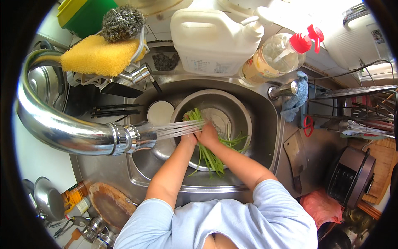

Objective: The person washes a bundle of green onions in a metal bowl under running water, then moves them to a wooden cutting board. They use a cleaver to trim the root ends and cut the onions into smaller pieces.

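My left hand (pixel 188 138) and my right hand (pixel 209 133) are close together, gripping a bundle of long green stalks (pixel 212 158), a leafy vegetable. Water (pixel 177 128) sprays from the chrome faucet (pixel 136 138) onto the bundle and my fingers, partly blurring them. Beneath is a stainless steel bowl (pixel 247 115) with water in its bottom. Loose stalks hang over its near rim, and others lie inside at the right. The bowl stands in a stainless steel sink (pixel 268 124).
A round white object (pixel 160 112) lies in the sink left of the bowl. Behind stand a white plastic jug (pixel 205 40) and a red-topped pump bottle (pixel 276 56). A yellow sponge (pixel 98 56) sits by the faucet. Right of the sink lies a cleaver (pixel 295 155).
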`<action>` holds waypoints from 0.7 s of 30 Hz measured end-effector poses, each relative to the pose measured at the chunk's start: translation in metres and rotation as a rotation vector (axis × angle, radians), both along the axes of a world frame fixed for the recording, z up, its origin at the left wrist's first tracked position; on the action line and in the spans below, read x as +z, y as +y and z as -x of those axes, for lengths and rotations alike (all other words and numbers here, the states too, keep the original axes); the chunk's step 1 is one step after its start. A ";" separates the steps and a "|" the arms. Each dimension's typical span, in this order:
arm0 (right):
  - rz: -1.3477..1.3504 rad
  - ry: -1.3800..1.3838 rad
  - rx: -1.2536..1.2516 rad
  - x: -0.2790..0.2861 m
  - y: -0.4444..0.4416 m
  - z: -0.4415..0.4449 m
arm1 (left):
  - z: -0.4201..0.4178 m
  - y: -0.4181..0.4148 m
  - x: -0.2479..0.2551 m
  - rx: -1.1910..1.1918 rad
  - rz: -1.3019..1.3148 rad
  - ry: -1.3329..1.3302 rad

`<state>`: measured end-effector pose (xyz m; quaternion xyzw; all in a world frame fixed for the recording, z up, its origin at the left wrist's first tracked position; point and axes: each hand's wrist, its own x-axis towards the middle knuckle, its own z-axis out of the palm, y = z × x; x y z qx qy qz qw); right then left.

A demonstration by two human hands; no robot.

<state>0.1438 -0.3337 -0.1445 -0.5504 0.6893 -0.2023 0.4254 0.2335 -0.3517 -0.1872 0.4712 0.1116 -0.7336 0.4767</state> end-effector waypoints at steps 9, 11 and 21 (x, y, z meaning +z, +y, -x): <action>0.220 0.182 -0.236 -0.044 -0.025 0.052 | -0.005 -0.010 0.055 -0.203 -0.024 -0.410; 0.343 0.159 -0.342 -0.041 -0.026 0.048 | -0.016 -0.007 0.050 -0.282 0.013 -0.419; -0.272 0.616 0.189 0.025 -0.021 0.050 | -0.050 -0.046 0.093 -0.028 0.256 -0.568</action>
